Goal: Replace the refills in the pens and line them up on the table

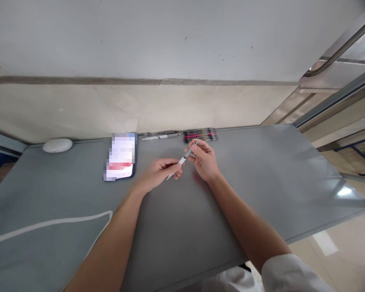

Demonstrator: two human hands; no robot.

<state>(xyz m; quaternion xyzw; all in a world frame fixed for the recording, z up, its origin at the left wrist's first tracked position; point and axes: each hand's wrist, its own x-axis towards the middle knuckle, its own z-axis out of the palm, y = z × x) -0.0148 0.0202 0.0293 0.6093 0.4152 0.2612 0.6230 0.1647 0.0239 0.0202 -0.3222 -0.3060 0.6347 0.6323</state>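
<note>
A slim white and grey pen (182,159) is held between both hands above the grey table (182,227), tilted with its dark end up to the right. My left hand (162,172) is closed on its lower part, thumb along the barrel. My right hand (204,159) pinches the upper end between thumb and fingers. Just beyond my right hand lies a bunch of dark and red pens or refills (200,134). To its left rest a white and grey pen (159,137) and a darker one along the table's back edge.
A phone (121,156) with a lit, partly blurred screen lies left of my hands. A white rounded object (57,145) sits at the back left. A white cable or strip (57,221) crosses the left front. A wall rises behind the table.
</note>
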